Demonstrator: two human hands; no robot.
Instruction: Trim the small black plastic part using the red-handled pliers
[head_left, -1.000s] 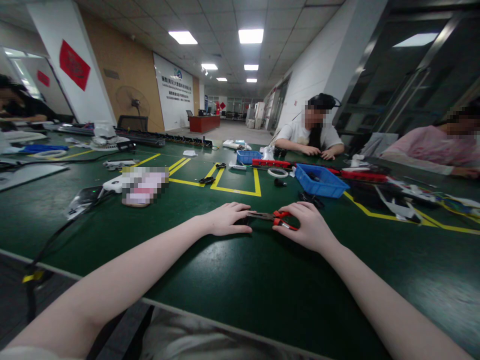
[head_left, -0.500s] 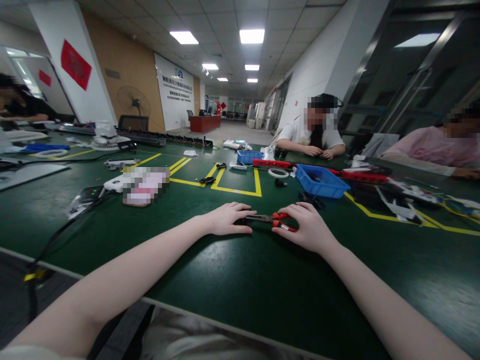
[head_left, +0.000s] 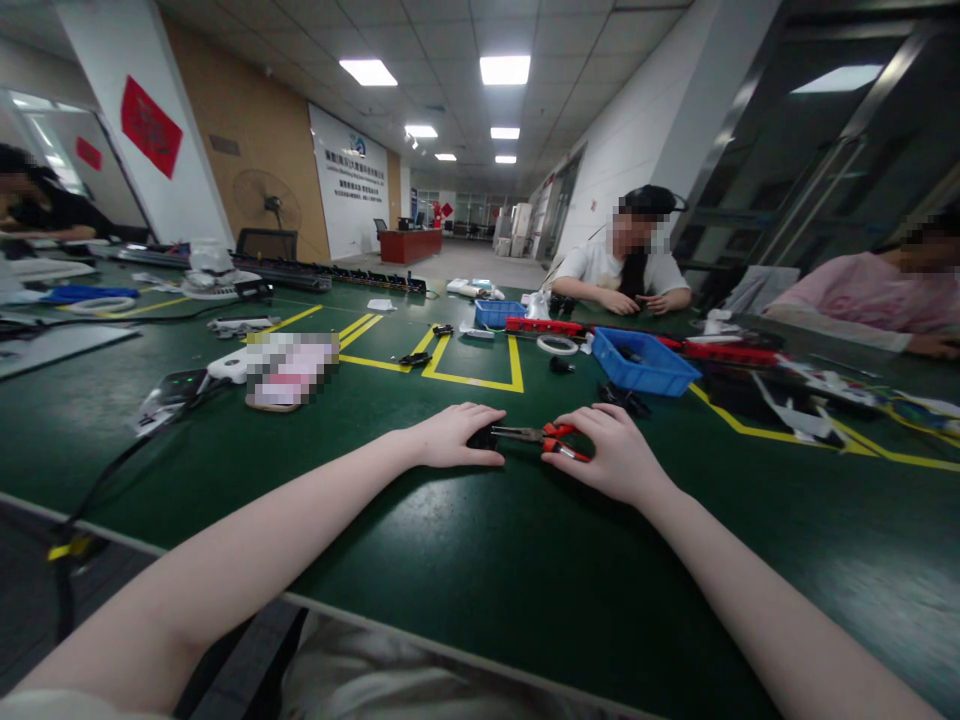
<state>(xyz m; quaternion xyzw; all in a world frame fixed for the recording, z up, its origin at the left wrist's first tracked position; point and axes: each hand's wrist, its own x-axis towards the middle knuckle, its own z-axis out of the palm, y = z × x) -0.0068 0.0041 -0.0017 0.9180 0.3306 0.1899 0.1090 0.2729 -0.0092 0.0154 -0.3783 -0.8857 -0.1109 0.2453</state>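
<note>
My right hand (head_left: 611, 450) is closed around the red handles of needle-nose pliers (head_left: 529, 435), which lie low over the green table with their jaws pointing left. The jaw tips reach a small black part (head_left: 481, 438) between the thumb and fingers of my left hand (head_left: 454, 437). Most of that part is hidden by the fingers, so its kind does not show. Whether the jaws grip it or only touch it, I cannot tell.
Beyond my hands are a blue bin (head_left: 643, 362), a black cable (head_left: 622, 398), a white ring (head_left: 557, 345) and a smaller blue bin (head_left: 501, 313). A phone (head_left: 292, 375) lies to the left. Across the table sits a person (head_left: 622, 265); another person (head_left: 862, 290) is at the right.
The pliers have shifted very slightly left, and a little more of the black part shows between my left fingers. Both hands stay nearly in place.
</note>
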